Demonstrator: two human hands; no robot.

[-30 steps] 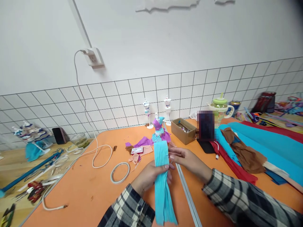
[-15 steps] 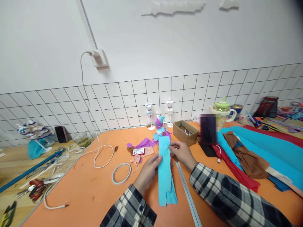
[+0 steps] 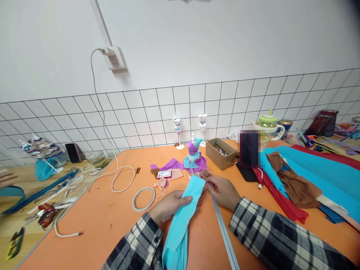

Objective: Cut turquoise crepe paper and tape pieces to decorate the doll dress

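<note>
My left hand is closed around a long, folded light-blue crepe paper strip, thumb on top. The strip slants down and left over the near part of the orange table, and its lower end hangs in several layers. At its upper right corner, my right hand pinches the edge between thumb and fingertips. Just beyond the strip stands a small dress form dressed in purple and blue paper. A grey metal ruler-like strip lies below my right hand.
A tape roll, purple and peach scraps and a small red-white box lie left of the dress form. Behind stand two more forms and a cardboard box. Coloured paper covers the right. Another person's hand shows far left.
The blue strip has tilted from upright to slanting, its lower end swinging left and nearer. The dressed form shows more fully. Another person's hand has come in at the left edge.
</note>
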